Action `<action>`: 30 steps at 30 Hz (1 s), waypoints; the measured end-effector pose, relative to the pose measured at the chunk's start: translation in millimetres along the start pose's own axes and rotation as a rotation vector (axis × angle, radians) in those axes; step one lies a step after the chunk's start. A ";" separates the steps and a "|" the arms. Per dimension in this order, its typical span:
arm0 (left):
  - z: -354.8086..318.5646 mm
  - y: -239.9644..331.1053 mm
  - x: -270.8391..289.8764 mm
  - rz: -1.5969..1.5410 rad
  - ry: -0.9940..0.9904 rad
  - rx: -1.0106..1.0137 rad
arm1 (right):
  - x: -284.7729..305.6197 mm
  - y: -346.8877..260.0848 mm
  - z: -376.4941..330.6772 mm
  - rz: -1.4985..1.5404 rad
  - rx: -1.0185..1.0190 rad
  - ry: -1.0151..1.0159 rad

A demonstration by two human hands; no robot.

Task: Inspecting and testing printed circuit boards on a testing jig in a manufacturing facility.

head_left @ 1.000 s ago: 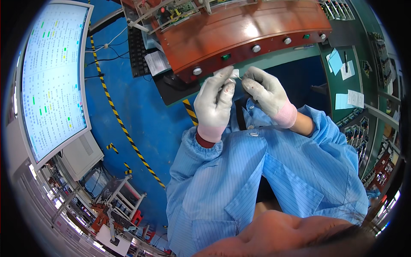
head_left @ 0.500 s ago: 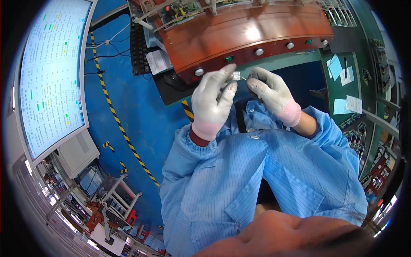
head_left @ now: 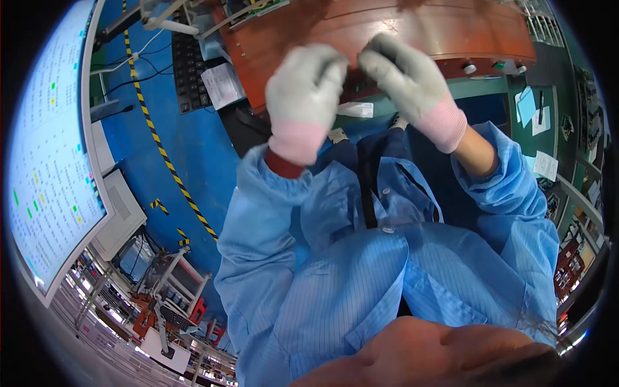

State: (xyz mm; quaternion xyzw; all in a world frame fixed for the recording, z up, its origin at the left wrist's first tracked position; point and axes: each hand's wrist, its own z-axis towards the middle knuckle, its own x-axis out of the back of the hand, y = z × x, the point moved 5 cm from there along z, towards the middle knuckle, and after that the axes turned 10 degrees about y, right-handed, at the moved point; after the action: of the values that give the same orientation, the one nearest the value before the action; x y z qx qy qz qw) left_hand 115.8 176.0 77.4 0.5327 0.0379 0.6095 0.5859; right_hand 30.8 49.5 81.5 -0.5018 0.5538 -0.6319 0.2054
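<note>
Both my hands wear white gloves with pink cuffs. They are raised close together over the front edge of a reddish-brown test fixture (head_left: 438,39). My left hand (head_left: 306,87) has its fingers curled, and its fingertips point toward the right hand. My right hand (head_left: 409,80) is also closed, thumb and fingers drawn together facing the left. What either hand pinches is hidden or too small and blurred to name. A small white printed slip (head_left: 356,109) shows just below the gap between the hands; whether a hand touches it, I cannot tell.
A bright monitor (head_left: 51,148) fills the left. A black keyboard (head_left: 188,74) and a white paper (head_left: 222,85) lie left of the fixture. Knobs (head_left: 469,69) line its front. Blue slips (head_left: 526,106) and a pen (head_left: 541,106) lie on the green bench at right.
Both hands have moved up and away from my body, toward the fixture. The small white piece and thin stick that showed between them are no longer distinguishable there. The view has shifted too.
</note>
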 end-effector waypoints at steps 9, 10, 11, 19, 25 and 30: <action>69.7 -58.9 -21.5 -0.422 0.225 0.554 | 10.0 42.4 26.7 0.012 0.060 0.240; 74.2 -59.4 -22.7 -0.440 0.247 0.539 | 10.6 42.5 25.7 0.025 0.049 0.239; 77.8 -59.5 -23.3 -0.457 0.269 0.525 | 10.8 42.4 24.8 0.038 0.039 0.238; 83.1 -53.8 -24.9 -0.467 0.370 0.519 | 11.1 45.5 26.9 0.093 0.004 0.270; 80.1 -63.2 -29.2 -0.566 0.344 0.434 | 9.2 47.7 26.8 0.112 0.010 0.285; 80.2 -64.0 -29.4 -0.562 0.362 0.366 | 8.5 49.1 26.9 0.123 0.017 0.286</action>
State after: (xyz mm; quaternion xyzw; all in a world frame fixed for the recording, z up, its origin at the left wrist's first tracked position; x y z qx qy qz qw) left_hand 207.1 127.4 51.2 0.4812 0.3936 0.4925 0.6091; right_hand 35.9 14.4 37.3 -0.3699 0.6016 -0.6879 0.1671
